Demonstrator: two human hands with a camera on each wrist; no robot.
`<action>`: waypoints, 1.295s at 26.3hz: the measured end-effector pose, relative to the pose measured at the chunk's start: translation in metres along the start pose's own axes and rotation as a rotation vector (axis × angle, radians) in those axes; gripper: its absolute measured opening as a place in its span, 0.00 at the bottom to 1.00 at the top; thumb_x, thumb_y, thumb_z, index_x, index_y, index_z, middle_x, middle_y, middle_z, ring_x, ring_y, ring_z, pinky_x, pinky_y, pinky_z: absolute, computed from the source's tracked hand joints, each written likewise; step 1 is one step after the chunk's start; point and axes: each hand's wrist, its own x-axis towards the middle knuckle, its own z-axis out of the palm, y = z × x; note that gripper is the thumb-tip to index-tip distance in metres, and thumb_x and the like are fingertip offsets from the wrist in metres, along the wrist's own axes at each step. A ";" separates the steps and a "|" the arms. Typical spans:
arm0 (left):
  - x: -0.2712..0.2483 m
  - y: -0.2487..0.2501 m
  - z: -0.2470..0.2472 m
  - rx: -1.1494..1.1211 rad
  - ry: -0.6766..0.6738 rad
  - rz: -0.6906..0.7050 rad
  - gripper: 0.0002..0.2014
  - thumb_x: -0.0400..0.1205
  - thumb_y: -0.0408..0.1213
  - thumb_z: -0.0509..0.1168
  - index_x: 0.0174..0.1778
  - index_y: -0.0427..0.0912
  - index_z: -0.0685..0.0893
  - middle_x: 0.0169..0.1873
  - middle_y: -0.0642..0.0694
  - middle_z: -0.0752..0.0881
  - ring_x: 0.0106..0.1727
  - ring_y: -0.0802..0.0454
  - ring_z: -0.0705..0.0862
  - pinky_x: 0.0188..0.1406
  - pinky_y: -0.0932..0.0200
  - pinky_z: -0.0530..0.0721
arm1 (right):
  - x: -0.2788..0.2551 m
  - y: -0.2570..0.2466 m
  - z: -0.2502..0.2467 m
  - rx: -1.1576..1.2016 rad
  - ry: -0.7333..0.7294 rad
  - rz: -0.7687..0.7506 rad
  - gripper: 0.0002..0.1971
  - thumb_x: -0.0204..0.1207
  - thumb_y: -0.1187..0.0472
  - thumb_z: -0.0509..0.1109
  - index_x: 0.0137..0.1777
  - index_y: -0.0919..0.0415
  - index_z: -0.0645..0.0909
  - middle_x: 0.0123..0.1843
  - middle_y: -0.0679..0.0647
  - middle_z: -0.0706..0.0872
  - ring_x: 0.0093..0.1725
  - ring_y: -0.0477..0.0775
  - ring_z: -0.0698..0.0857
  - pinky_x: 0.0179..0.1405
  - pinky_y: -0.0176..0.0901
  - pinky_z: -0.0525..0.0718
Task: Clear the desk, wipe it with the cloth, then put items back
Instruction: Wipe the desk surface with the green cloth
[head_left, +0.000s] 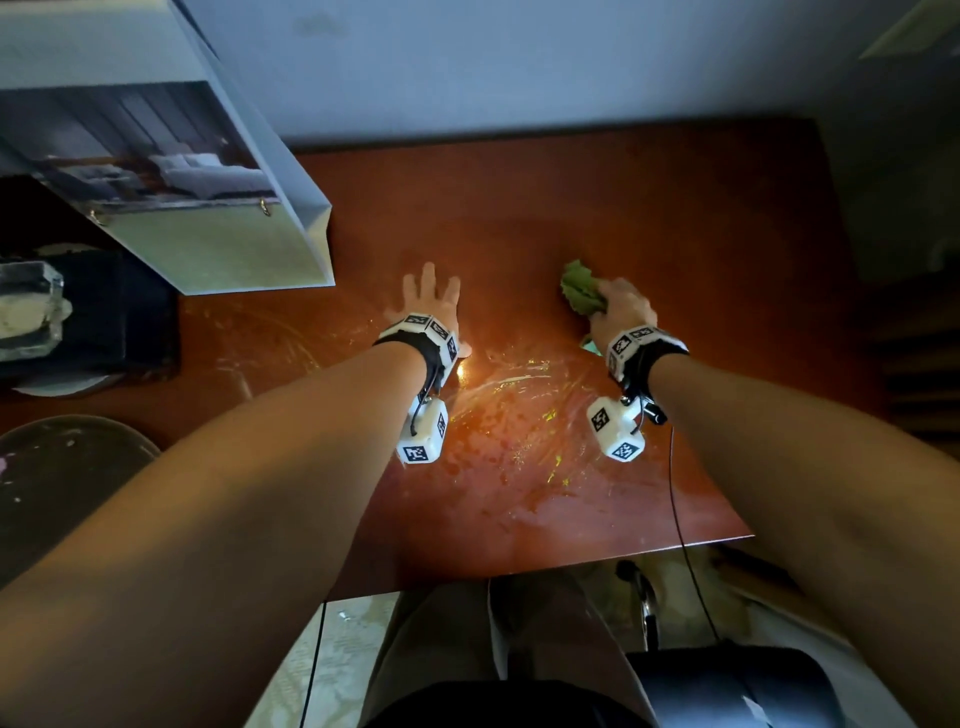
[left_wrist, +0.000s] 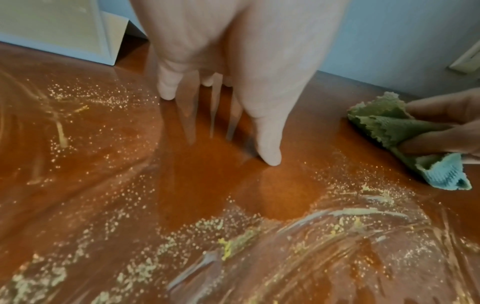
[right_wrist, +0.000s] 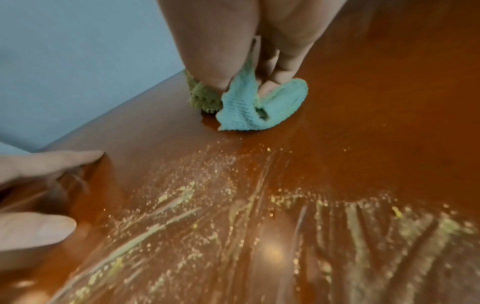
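Observation:
A reddish-brown desk (head_left: 675, 218) fills the head view, streaked with wet smears and pale crumbs (head_left: 519, 415) near its front. My right hand (head_left: 621, 306) grips a bunched green and light-blue cloth (head_left: 579, 288) and presses it on the desk right of centre. In the right wrist view the cloth (right_wrist: 249, 111) is pinched between thumb and fingers. My left hand (head_left: 431, 293) lies flat on the desk with spread, straight fingers (left_wrist: 267, 144), to the left of the cloth (left_wrist: 389, 125), holding nothing.
A tilted pale box with a bedroom picture (head_left: 171, 171) overhangs the desk's left side. Dark items and a clear container (head_left: 31, 312) sit further left. A blue wall (head_left: 493, 62) backs the desk. A chair (head_left: 727, 686) and my legs are below the front edge.

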 end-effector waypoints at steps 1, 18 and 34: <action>0.000 0.000 0.001 0.003 0.002 0.002 0.54 0.73 0.52 0.78 0.86 0.52 0.47 0.86 0.43 0.39 0.86 0.35 0.41 0.76 0.25 0.65 | 0.001 -0.001 0.004 -0.011 0.009 -0.035 0.27 0.79 0.68 0.65 0.76 0.46 0.75 0.76 0.51 0.77 0.71 0.61 0.79 0.66 0.45 0.78; -0.008 0.010 0.006 -0.093 0.065 0.034 0.34 0.81 0.44 0.69 0.81 0.52 0.63 0.86 0.45 0.48 0.84 0.35 0.49 0.75 0.28 0.68 | -0.076 -0.026 0.037 0.089 -0.309 -0.488 0.15 0.80 0.65 0.66 0.64 0.51 0.85 0.51 0.42 0.83 0.45 0.48 0.86 0.36 0.35 0.83; -0.013 0.039 0.020 -0.032 -0.059 -0.051 0.53 0.76 0.55 0.74 0.86 0.59 0.41 0.86 0.45 0.33 0.85 0.33 0.36 0.75 0.22 0.64 | -0.050 0.032 0.013 0.067 -0.091 -0.191 0.28 0.79 0.71 0.65 0.73 0.42 0.78 0.67 0.45 0.82 0.60 0.55 0.85 0.58 0.42 0.87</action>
